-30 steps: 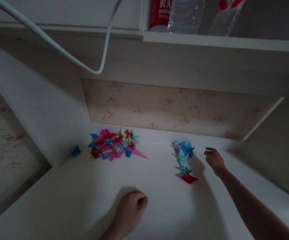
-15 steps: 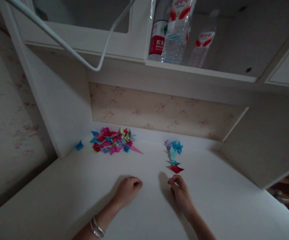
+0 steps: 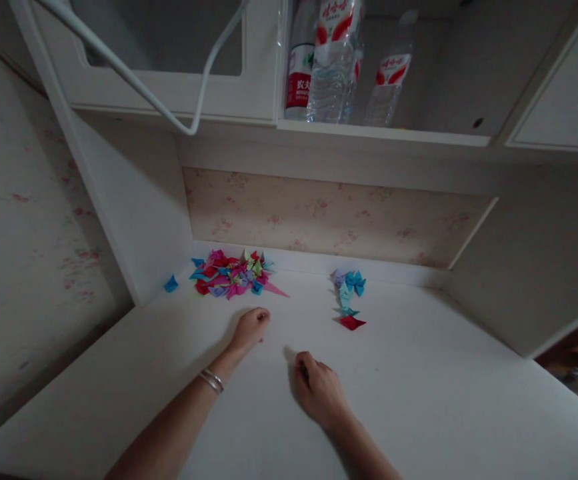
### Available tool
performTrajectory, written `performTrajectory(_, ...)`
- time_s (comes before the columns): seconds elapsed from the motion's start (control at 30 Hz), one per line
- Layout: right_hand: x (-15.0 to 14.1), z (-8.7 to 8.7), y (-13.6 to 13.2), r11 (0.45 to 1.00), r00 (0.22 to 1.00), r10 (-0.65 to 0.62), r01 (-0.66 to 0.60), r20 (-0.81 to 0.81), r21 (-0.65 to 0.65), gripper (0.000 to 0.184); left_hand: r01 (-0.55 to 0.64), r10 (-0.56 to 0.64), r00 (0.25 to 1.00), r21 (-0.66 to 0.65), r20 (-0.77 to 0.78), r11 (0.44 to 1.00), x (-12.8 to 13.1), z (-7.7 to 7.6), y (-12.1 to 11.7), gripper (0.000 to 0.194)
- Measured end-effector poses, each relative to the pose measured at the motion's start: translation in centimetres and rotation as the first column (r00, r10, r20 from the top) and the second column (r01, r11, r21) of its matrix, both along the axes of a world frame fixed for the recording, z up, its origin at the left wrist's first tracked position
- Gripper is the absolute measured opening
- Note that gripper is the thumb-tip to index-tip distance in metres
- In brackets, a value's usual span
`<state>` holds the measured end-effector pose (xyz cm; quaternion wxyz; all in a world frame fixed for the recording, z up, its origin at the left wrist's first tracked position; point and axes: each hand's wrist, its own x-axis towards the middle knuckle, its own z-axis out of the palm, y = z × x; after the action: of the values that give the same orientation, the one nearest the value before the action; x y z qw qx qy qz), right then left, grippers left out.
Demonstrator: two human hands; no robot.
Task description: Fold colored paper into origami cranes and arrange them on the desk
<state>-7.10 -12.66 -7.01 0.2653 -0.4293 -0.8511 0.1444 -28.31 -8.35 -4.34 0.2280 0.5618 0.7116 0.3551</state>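
Note:
My left hand lies on the white desk with its fingers curled in, just in front of a heap of small folded paper pieces in pink, red, blue and green. A thin bracelet is on that wrist. My right hand rests knuckles-up nearer to me, fingers folded under; whether anything is in it is hidden. Beyond it stands a short row of blue and purple folded pieces ending in a red piece.
A lone blue paper piece lies by the desk's left side panel. Plastic bottles stand on the shelf above. A white cable hangs across the upper left. Floral wallpaper backs the desk.
My right hand has drawn back from the blue row towards me and to the left. My left hand has slid forward towards the colourful heap. The view has tilted up.

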Motion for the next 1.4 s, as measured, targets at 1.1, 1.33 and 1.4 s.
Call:
performTrajectory(1.1, -0.4, 1.0, 2.5, 0.804, 0.572, -0.347, -0.226, -0.743, -0.550, 0.046, 0.255, -0.302, 0.916, 0.197, 0.264, 0.947, 3.0, 0.8, -5.0, 0.025)
performTrajectory(1.33, -0.5, 1.3, 3.6, 0.825, 0.668, -0.253, -0.228, -0.700, -0.516, 0.043, 0.287, -0.309, 0.941, 0.157, 0.142, 0.945, 2.2, -0.1, -4.5, 0.020)
performTrajectory(1.4, -0.2, 1.1, 3.5, 0.805, 0.659, -0.261, -0.255, -0.705, -0.536, 0.044, 0.263, -0.283, 0.949, 0.154, 0.136, 0.953, 2.2, -0.1, -4.5, 0.019)
